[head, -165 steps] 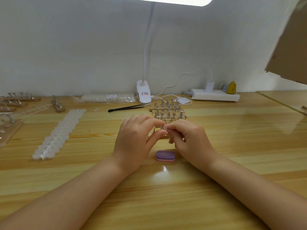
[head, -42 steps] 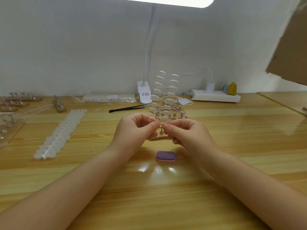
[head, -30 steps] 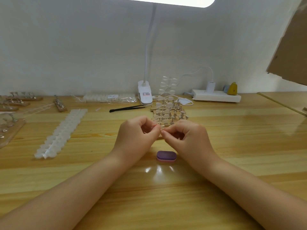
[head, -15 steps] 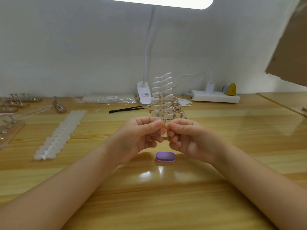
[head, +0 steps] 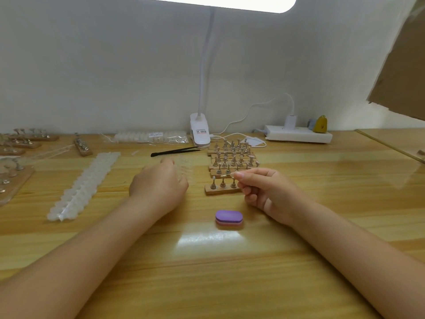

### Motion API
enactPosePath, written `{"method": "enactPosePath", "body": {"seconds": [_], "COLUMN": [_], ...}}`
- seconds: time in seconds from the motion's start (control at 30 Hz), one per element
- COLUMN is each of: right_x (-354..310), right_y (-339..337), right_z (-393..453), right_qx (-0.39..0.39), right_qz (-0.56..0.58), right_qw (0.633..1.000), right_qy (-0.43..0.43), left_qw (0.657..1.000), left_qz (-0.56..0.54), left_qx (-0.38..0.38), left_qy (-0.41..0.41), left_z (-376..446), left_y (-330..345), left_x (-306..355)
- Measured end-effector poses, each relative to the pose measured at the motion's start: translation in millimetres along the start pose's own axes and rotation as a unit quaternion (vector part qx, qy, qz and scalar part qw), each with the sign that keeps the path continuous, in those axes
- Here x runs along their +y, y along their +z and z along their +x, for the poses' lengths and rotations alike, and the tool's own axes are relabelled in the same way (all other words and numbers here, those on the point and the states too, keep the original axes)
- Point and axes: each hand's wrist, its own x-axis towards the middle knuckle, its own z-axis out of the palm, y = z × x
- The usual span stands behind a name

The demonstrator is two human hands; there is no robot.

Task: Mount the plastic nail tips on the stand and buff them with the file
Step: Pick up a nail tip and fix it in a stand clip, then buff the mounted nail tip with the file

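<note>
the right hand [head: 266, 192] is pinching one clear nail tip [head: 234, 175] over the nearest wooden stand [head: 220, 188], likely to seat it; the left hand [head: 161, 183] is gripping the tip strip [head: 184, 168] aside; the purple buffer [head: 229, 218] is lying untouched nearby.

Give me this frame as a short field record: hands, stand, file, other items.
left hand: holds a clear strip of nail tips, low over the table, left of the stands; image blurred
right hand: pinches a small nail tip over the near stand
near stand: wooden base with metal pegs, pegs in view bare
more stands: rows behind it
file: purple block, lies untouched on the table
tip strips: white, far left
tweezers: black, by the lamp clip
</note>
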Motion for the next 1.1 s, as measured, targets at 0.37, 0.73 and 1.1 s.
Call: {"method": "enactPosePath", "body": {"seconds": [0.37,0.73,1.1], "right_x": [1.6,-4.4,0.2], "right_y": [-2.7,2.9,6.3], "right_z": [3.8,-2.7,-4.6], "right_qx": [-0.007,-0.046,-0.147], "right_qz": [0.026,0.053,0.071], "right_qw": [1.000,0.997,0.986], "right_qy": [0.011,0.031,0.029], "left_qw": [0.904,0.849,0.809], "left_qz": [-0.097,-0.215,-0.208], "left_qx": [-0.208,0.144,0.208], "left_qy": [0.360,0.461,0.509], "left_z": [-31.5,-31.9,-32.3], "left_y": [-15.9,-10.6,-4.5], "left_x": [29.6,27.0,28.1]}}
